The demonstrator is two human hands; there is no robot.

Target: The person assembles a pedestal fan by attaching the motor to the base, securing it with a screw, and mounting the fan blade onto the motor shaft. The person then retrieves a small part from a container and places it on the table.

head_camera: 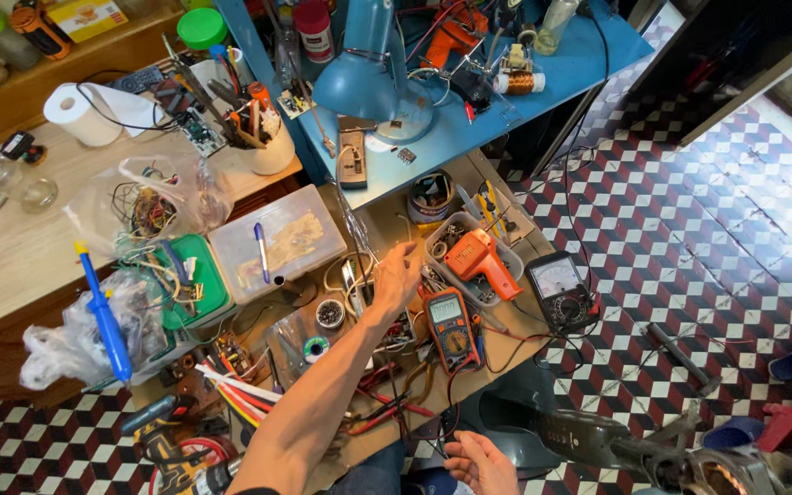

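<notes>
**Left hand reaches over the messy desk**

The left hand is stretched far out over the low desk. Its fingers are spread a little and it holds nothing. It hovers near a loop of pale wire, though I cannot tell if a fingertip touches it. The orange tool lies in a grey tray just to the right of this hand. Its long side points away and to the right. The orange meter sits near the wrist, its long side running toward the person. The right hand is low and close to the body, open with the palm up and empty. The left hand is much nearer to all 3 things.
</notes>
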